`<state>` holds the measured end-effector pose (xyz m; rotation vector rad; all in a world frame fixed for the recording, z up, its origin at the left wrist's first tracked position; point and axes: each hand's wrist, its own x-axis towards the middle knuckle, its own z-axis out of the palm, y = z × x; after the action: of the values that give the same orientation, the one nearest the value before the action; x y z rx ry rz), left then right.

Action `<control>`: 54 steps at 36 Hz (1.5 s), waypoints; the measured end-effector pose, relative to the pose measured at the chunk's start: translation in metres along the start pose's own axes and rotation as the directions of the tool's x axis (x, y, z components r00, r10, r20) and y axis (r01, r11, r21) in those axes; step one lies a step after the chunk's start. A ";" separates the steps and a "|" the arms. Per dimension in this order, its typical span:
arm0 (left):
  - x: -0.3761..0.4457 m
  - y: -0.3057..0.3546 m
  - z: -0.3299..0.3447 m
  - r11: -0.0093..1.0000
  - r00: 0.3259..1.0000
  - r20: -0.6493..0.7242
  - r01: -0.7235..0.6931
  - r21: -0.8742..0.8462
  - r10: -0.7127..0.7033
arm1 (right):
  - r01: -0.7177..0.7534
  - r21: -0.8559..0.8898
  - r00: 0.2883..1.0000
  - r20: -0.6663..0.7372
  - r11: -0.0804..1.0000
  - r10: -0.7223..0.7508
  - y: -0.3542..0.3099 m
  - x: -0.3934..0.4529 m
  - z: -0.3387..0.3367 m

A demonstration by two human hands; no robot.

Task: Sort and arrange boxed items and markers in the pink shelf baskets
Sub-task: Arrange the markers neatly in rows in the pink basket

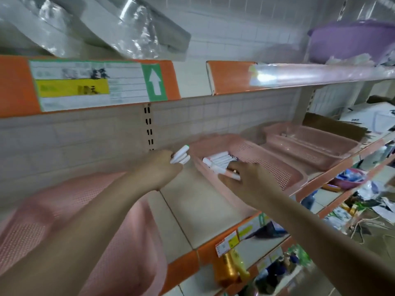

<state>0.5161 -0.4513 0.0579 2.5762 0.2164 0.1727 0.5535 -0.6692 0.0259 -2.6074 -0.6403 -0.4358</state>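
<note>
The left hand (159,167) was curled round a small bundle of white markers (181,155), their capped ends pointing up and to the right, just left of the middle pink basket (273,165); one of them showed a green tip. The right hand (249,178) reached over the near left rim of that basket, fingers bent down among the loose white markers (220,160) lying in its left end; a pale marker (229,175) lay under the fingertips at the rim, pinched there between thumb and fingers, though blur made the exact grip hard to read.

The middle basket stood at an angle on the cream shelf (201,210), its right end toward the far side; a second pink basket (314,144) stood just beyond it to the right, nearly touching; a third pink basket (89,210) lay near left, partly under the left forearm.

Above, an orange shelf edge carried a printed label (92,84) with a yellow band and a green arrow sign (154,82); a purple basin (352,39) rested on the upper right shelf; below, a gold bottle (229,268) hung by the orange front strip.
</note>
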 end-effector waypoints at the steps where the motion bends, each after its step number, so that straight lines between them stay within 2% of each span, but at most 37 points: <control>1: 0.006 0.002 0.003 1.000 1.000 0.002 -0.002 0.018 0.002 | -0.020 0.012 1.000 -0.015 1.000 0.020 0.010 0.006 0.001; 9: 0.048 0.019 0.026 0.996 0.999 0.042 -0.012 0.089 0.008 | -0.080 0.054 0.993 0.086 0.995 0.075 0.065 0.051 0.007; 15: 0.076 0.030 0.040 0.993 0.996 0.067 0.046 0.110 -0.054 | 0.017 -0.017 0.987 0.159 1.000 -0.014 0.093 0.081 0.014; 19: 0.086 0.047 0.052 0.986 0.987 0.050 0.148 0.071 -0.151 | 0.050 0.046 0.976 0.208 0.998 -0.058 0.116 0.103 0.020; 25: 0.104 0.067 0.088 0.974 0.973 0.043 0.225 -0.012 -0.225 | 0.098 0.076 0.944 0.307 0.992 -0.117 0.161 0.145 0.029; 28: 0.108 0.072 0.105 0.958 0.961 0.011 0.278 -0.067 -0.277 | 0.230 0.001 0.899 0.384 0.973 -0.212 0.178 0.163 0.036; 34: 0.105 0.079 0.117 0.897 0.921 -0.091 0.341 -0.281 -0.378 | 0.478 -0.062 0.791 0.465 0.876 -0.398 0.198 0.187 0.056; 37: 0.102 0.082 0.116 0.874 0.872 -0.172 0.404 -0.271 -0.457 | 0.555 -0.071 0.754 0.464 0.829 -0.466 0.197 0.194 0.062; 41: 0.097 0.087 0.113 0.889 0.879 -0.184 0.399 -0.226 -0.441 | 0.638 -0.073 0.708 0.448 0.766 -0.546 0.190 0.202 0.072; 49: 0.097 0.082 0.111 0.886 0.861 -0.235 0.403 -0.227 -0.452 | 0.657 -0.115 0.725 0.367 0.745 -0.583 0.182 0.220 0.102; 54: 0.093 0.075 0.109 0.892 0.872 -0.222 0.385 -0.238 -0.436 | 0.668 -0.106 0.710 0.389 0.737 -0.587 0.179 0.231 0.113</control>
<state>0.6339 -0.5521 0.0129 2.2496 0.8079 0.3658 0.8597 -0.6767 -0.0386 -2.6356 -1.7359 -0.2729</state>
